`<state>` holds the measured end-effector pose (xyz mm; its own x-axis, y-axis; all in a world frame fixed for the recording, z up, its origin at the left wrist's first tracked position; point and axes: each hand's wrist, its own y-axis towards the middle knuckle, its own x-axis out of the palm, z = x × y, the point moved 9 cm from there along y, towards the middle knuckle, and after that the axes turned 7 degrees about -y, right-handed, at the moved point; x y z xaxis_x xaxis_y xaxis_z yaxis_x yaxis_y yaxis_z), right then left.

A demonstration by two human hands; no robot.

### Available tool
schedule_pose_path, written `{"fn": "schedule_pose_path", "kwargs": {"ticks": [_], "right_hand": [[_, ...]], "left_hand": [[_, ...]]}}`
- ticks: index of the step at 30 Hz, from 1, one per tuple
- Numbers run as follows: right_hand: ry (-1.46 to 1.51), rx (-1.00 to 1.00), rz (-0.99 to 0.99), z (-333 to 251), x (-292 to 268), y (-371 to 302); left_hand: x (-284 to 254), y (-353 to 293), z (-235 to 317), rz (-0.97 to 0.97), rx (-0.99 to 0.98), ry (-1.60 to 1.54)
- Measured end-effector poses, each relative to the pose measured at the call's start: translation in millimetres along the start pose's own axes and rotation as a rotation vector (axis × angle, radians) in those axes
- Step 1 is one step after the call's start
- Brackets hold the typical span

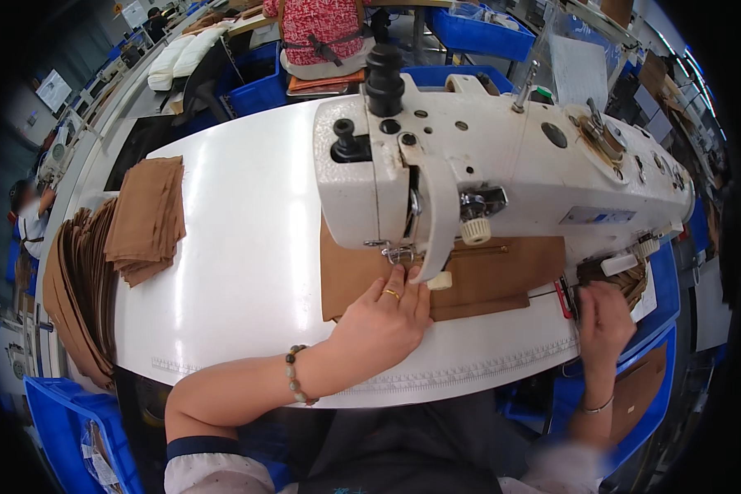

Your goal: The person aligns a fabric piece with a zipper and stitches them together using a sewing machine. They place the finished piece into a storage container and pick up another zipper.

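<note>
A white sewing machine (502, 165) stands over a brown fabric piece (486, 288) on the white table. My left hand (387, 317) lies flat on this fabric, its stretched fingertips right beside the presser foot (399, 253). The machine's head hides part of the cloth. At the right end of the fabric, my right hand (605, 321) is closed with curled fingers. What it holds, if anything, I cannot make out. Just left of its fingers is a small red tool (564, 298), its kind unclear. Behind that hand are folded brown pieces (630, 284).
On the left of the table (239, 247) lie a stack of brown fabric pieces (146, 210) and a larger fanned pile (82, 288). Blue bins stand low at the left (74, 428) and right (659, 370). Across the table sits a person in red patterned clothing (321, 33).
</note>
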<state>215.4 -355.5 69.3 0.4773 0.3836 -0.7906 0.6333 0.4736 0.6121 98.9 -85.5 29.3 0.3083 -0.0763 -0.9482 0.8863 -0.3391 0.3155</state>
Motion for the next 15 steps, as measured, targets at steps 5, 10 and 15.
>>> {"fn": "schedule_pose_path", "kwargs": {"ticks": [5, 10, 15], "right_hand": [[-0.148, 0.208, 0.408, 170.0, -94.2, 83.6], [-0.090, 0.453, 0.133, 380.2, -45.2, 186.3], [0.896, 0.768, 0.225, 423.7, 23.5, 103.8]], "left_hand": [[8.9, 5.6, 13.0, -0.004, -0.008, 0.131], [8.6, 14.3, 19.8, -0.005, -0.059, 0.198], [18.0, 20.0, 18.9, -0.077, -0.052, 0.208]]}}
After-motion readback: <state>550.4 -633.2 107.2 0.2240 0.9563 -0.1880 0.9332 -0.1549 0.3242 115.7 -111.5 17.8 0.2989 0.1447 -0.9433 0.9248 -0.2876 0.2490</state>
